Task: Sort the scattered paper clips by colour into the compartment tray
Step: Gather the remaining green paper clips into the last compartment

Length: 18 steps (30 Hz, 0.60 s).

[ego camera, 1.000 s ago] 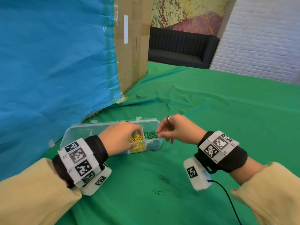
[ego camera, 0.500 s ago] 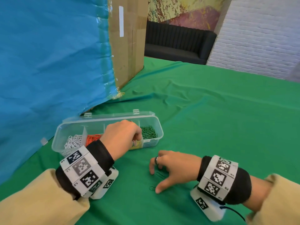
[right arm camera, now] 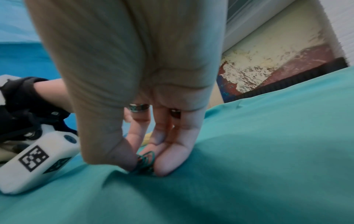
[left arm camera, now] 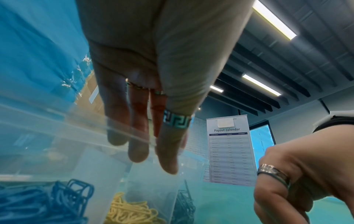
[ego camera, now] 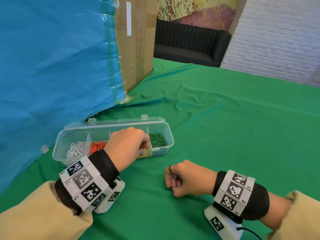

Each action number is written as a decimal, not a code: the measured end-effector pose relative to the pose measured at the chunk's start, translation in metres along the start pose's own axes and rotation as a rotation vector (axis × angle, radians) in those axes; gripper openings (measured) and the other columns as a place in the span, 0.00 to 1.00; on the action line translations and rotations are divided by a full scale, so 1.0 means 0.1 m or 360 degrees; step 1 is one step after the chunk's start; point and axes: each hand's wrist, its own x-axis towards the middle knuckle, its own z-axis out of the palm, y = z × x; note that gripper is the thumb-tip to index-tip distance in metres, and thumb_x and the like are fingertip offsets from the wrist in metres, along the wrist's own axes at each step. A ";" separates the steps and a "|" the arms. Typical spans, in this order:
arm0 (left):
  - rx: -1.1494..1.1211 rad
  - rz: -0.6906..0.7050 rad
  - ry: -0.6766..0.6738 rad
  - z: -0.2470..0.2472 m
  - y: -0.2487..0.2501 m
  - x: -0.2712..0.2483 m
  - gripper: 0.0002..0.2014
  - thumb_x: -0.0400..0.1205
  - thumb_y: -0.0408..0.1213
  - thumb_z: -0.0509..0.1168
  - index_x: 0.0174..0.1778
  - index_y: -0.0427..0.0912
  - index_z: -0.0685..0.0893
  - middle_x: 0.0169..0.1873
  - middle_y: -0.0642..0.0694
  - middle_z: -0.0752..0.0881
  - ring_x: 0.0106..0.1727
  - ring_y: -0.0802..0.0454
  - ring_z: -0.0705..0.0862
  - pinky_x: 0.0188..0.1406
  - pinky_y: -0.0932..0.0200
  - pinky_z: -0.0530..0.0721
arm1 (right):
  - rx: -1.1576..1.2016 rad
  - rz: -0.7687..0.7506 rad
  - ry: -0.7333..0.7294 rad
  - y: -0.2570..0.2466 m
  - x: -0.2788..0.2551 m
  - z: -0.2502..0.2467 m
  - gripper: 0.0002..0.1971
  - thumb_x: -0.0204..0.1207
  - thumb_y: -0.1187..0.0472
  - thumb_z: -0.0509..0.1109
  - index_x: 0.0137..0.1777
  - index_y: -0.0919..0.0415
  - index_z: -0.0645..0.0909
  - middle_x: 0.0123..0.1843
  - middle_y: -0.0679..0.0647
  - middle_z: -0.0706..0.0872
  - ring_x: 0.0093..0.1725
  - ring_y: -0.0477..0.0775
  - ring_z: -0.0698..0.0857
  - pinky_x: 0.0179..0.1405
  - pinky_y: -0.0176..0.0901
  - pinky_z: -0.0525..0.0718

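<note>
Right hand [ego camera: 186,181], which half a second ago lay spread over the cloth, now pinches green paper clips [right arm camera: 146,162] between thumb and fingertips against the green tablecloth [ego camera: 225,135] (likely the last strays, so only the carry to the green compartment should remain). Left hand [ego camera: 128,144] has stayed at the compartment tray [ego camera: 170,138], straight fingers dipping past its near wall above the yellow clips [left arm camera: 130,212]. Behind, a banner [left arm camera: 229,151] reads "Payout calendar".

"Payout calendar" heading a white hanging banner [left arm camera: 230,150]; "L2" on left wristband [ego camera: 83,185], "R2", "R3" on right wristband [ego camera: 233,191]
</note>
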 end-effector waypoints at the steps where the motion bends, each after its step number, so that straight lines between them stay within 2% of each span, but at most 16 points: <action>1: -0.0004 -0.0007 0.0004 0.00 0.00 0.00 0.12 0.75 0.30 0.67 0.40 0.56 0.84 0.36 0.60 0.84 0.42 0.61 0.81 0.36 0.63 0.75 | 0.0018 0.0011 0.0005 0.03 -0.01 -0.01 0.11 0.65 0.70 0.70 0.43 0.53 0.80 0.33 0.42 0.81 0.27 0.37 0.78 0.36 0.28 0.77; 4: -0.0001 -0.0018 0.0003 0.01 -0.01 0.01 0.15 0.74 0.26 0.65 0.39 0.56 0.84 0.35 0.60 0.86 0.42 0.62 0.81 0.34 0.64 0.75 | 0.0127 0.0061 -0.0021 0.11 -0.06 -0.08 0.12 0.67 0.71 0.69 0.38 0.51 0.78 0.33 0.42 0.81 0.29 0.38 0.79 0.37 0.29 0.79; 6: 0.0004 -0.0009 0.0004 0.01 -0.01 0.01 0.15 0.75 0.27 0.66 0.39 0.57 0.84 0.36 0.61 0.85 0.41 0.62 0.81 0.35 0.64 0.75 | 0.0284 0.0079 0.0001 0.13 -0.10 -0.19 0.13 0.69 0.72 0.69 0.37 0.50 0.78 0.33 0.45 0.83 0.32 0.46 0.81 0.38 0.35 0.82; 8: 0.0010 -0.0002 -0.0003 0.00 0.00 0.01 0.12 0.76 0.31 0.67 0.38 0.57 0.83 0.35 0.61 0.84 0.40 0.63 0.79 0.31 0.66 0.71 | 0.0441 0.0031 0.0217 0.12 -0.08 -0.38 0.13 0.70 0.74 0.70 0.37 0.53 0.79 0.32 0.48 0.83 0.30 0.45 0.81 0.35 0.34 0.81; 10: 0.0000 0.0000 -0.0019 -0.01 -0.01 0.02 0.12 0.76 0.33 0.69 0.37 0.59 0.82 0.33 0.61 0.83 0.37 0.64 0.76 0.28 0.68 0.67 | 0.0565 -0.0051 0.0559 0.08 -0.01 -0.59 0.11 0.70 0.73 0.72 0.37 0.56 0.80 0.31 0.50 0.83 0.27 0.40 0.79 0.31 0.30 0.80; 12: -0.0023 -0.0009 -0.0039 -0.02 -0.01 0.02 0.11 0.76 0.33 0.69 0.38 0.59 0.83 0.34 0.61 0.84 0.36 0.64 0.75 0.26 0.69 0.66 | 0.0509 -0.0101 0.0833 0.03 0.12 -0.73 0.09 0.70 0.69 0.75 0.38 0.55 0.81 0.32 0.47 0.84 0.27 0.36 0.79 0.31 0.25 0.78; 14: -0.0015 -0.0015 -0.0039 -0.02 0.00 0.01 0.11 0.75 0.33 0.68 0.40 0.57 0.85 0.36 0.61 0.85 0.36 0.64 0.76 0.26 0.70 0.65 | 0.0288 -0.0102 0.0934 0.01 0.28 -0.75 0.05 0.71 0.62 0.77 0.42 0.54 0.83 0.37 0.46 0.86 0.33 0.36 0.81 0.36 0.22 0.76; 15: 0.0000 -0.0015 -0.0035 -0.02 0.00 0.01 0.11 0.75 0.32 0.68 0.41 0.57 0.85 0.37 0.61 0.85 0.37 0.63 0.76 0.26 0.70 0.64 | 0.0172 -0.0085 0.0949 0.01 0.35 -0.72 0.06 0.72 0.59 0.76 0.47 0.55 0.84 0.42 0.47 0.86 0.38 0.40 0.82 0.38 0.22 0.75; 16: 0.0009 -0.0013 -0.0031 -0.02 0.00 0.01 0.11 0.75 0.32 0.68 0.41 0.57 0.85 0.37 0.61 0.84 0.37 0.63 0.76 0.26 0.70 0.64 | 0.0084 -0.0052 0.0951 0.02 0.41 -0.69 0.09 0.73 0.57 0.74 0.52 0.55 0.83 0.47 0.49 0.83 0.41 0.45 0.80 0.41 0.24 0.74; 18: 0.0022 -0.0011 -0.0025 -0.01 -0.01 0.01 0.12 0.75 0.31 0.67 0.42 0.57 0.86 0.37 0.61 0.85 0.37 0.63 0.75 0.26 0.71 0.64 | -0.0017 0.0093 0.0870 0.05 0.51 -0.63 0.16 0.76 0.55 0.71 0.63 0.55 0.76 0.53 0.52 0.73 0.44 0.50 0.75 0.50 0.36 0.74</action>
